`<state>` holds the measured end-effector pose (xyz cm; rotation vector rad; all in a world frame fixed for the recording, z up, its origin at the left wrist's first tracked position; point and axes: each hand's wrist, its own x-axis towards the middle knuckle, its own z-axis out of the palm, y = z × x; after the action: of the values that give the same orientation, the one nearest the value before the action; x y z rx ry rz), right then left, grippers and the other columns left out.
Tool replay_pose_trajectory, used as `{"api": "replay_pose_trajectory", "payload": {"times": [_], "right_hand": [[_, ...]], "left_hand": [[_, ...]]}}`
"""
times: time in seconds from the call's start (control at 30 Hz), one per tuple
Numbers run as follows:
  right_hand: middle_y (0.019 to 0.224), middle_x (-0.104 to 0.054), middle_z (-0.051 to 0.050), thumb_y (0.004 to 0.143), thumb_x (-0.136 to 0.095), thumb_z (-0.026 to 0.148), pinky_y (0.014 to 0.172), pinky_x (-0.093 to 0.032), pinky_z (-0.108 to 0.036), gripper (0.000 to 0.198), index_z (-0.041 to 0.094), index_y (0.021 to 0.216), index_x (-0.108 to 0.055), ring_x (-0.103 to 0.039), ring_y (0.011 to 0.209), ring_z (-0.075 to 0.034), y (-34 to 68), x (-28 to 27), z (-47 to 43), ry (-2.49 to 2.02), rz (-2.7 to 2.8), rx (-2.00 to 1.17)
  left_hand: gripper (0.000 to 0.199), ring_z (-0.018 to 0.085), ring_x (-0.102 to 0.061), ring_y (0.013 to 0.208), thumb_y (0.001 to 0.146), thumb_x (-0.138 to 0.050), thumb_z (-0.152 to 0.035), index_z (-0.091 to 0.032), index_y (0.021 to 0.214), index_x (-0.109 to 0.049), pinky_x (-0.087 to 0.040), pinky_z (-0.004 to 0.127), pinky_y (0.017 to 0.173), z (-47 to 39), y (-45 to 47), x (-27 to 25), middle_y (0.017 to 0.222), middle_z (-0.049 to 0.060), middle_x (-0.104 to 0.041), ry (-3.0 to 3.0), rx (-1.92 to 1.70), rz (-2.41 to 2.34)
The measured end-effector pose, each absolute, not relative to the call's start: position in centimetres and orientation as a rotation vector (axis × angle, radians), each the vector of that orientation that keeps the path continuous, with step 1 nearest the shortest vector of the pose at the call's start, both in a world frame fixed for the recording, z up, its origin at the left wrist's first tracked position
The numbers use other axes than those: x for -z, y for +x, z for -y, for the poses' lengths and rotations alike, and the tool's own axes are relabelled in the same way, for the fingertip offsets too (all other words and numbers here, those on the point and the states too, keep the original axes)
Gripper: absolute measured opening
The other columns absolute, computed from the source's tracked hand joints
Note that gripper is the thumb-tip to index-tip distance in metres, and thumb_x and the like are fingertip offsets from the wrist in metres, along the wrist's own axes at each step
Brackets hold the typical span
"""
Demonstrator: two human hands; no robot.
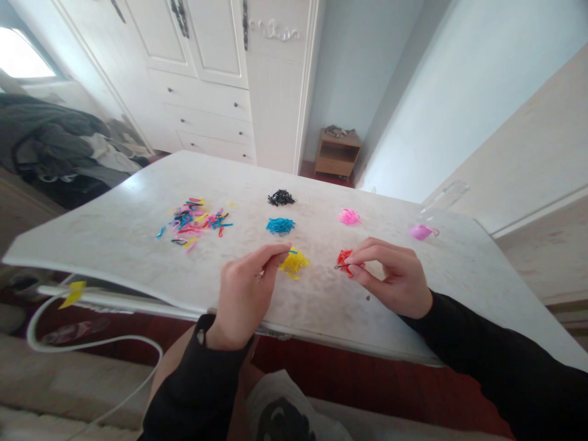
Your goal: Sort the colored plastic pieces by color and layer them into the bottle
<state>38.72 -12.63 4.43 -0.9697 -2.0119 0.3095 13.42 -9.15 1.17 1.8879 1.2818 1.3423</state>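
Observation:
My left hand pinches a small blue rubber band between thumb and forefinger, in front of the yellow pile of bands. A thin black rubber band sticks out from the closed fingertips of my right hand, over the red pile, which the fingers partly cover. Farther back lie a blue pile, a black pile and a pink pile. On the left, a loose heap of mixed colours is spread out.
A clear plastic container lies at the table's right back, beside a pink lid-like piece. The white table has its near edge just below my wrists. A white cable loops at the lower left. Behind stands a white wardrobe.

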Motion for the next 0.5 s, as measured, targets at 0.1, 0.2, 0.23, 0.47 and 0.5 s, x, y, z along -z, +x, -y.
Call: {"api": "replay_pose_trajectory", "payload": {"times": [0.1, 0.2, 0.23, 0.47, 0.5], "right_hand": [[0.088, -0.074, -0.006, 0.088, -0.070, 0.006, 0.072, -0.058, -0.034, 0.017, 0.021, 0.095, -0.071, -0.070, 0.081, -0.019, 38.6, -4.5, 12.7, -0.935, 2.068, -0.327], [0.090, -0.074, -0.007, 0.087, -0.071, 0.005, 0.074, -0.059, -0.034, 0.019, 0.020, 0.098, -0.072, -0.071, 0.083, -0.019, 38.4, -4.7, 12.7, -0.833, 2.105, -0.331], [0.091, -0.075, -0.007, 0.087, -0.072, 0.005, 0.075, -0.059, -0.034, 0.020, 0.020, 0.099, -0.072, -0.071, 0.084, -0.019, 38.3, -4.8, 12.7, -0.801, 2.109, -0.320], [0.094, -0.079, -0.008, 0.087, -0.075, 0.007, 0.085, -0.059, -0.036, 0.016, 0.019, 0.098, -0.073, -0.071, 0.093, -0.019, 38.1, -5.0, 12.5, -0.730, 2.119, -0.230], [0.095, -0.079, -0.008, 0.088, -0.075, 0.008, 0.086, -0.058, -0.036, 0.015, 0.019, 0.097, -0.074, -0.071, 0.093, -0.019, 38.1, -5.0, 12.4, -0.734, 2.128, -0.229]], "left_hand": [[0.006, 0.019, -0.080, 0.082, 0.090, -0.074, -0.026, -0.021, 0.090, -0.078, -0.064, 0.025, 0.074, 10.0, 14.8, -1.9, 0.091, 0.003, -0.083, 1.446, -1.303, -1.076], [0.018, 0.021, -0.080, 0.090, 0.085, -0.080, -0.033, -0.019, 0.086, -0.069, -0.065, 0.027, 0.079, 10.7, 16.7, -2.2, 0.090, 0.006, -0.083, 0.985, -1.223, -0.816], [0.022, 0.021, -0.080, 0.092, 0.084, -0.082, -0.034, -0.019, 0.087, -0.066, -0.065, 0.027, 0.081, 10.8, 17.3, -2.1, 0.091, 0.006, -0.083, 0.875, -1.189, -0.756], [0.032, 0.019, -0.079, 0.089, 0.085, -0.081, -0.034, -0.020, 0.095, -0.054, -0.063, 0.029, 0.083, 11.6, 19.7, -2.1, 0.090, 0.005, -0.081, 0.662, -1.045, -0.582], [0.032, 0.019, -0.079, 0.088, 0.087, -0.080, -0.035, -0.021, 0.097, -0.053, -0.062, 0.029, 0.082, 11.7, 19.8, -2.2, 0.088, 0.004, -0.080, 0.664, -1.031, -0.576]]}}
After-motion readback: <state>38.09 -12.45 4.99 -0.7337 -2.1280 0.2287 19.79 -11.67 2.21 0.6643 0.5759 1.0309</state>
